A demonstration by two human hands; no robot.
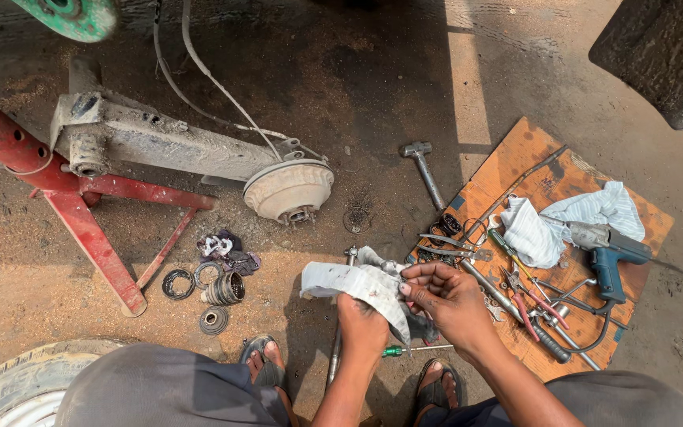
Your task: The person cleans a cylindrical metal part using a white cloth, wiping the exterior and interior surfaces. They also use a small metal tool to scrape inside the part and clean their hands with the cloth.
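My left hand [361,324] is closed around a dirty grey-white rag [349,281], with something wrapped inside that I cannot see. Fingers of my right hand [444,296] pinch the same rag at its right edge. Both hands are above sandy ground, between my sandalled feet [262,360]. A long metal bar [335,348] lies on the ground under my left hand. A green-handled screwdriver [405,349] lies just below my right wrist.
A trailing arm with brake drum [288,190] rests on a red stand [88,229]. Bearings and rings [211,292] lie to the left. A wooden board [547,237] holds pliers, wrenches, a blue power drill [606,253] and a striped cloth. A hammer [424,170] lies nearby; tyre [17,387] at bottom left.
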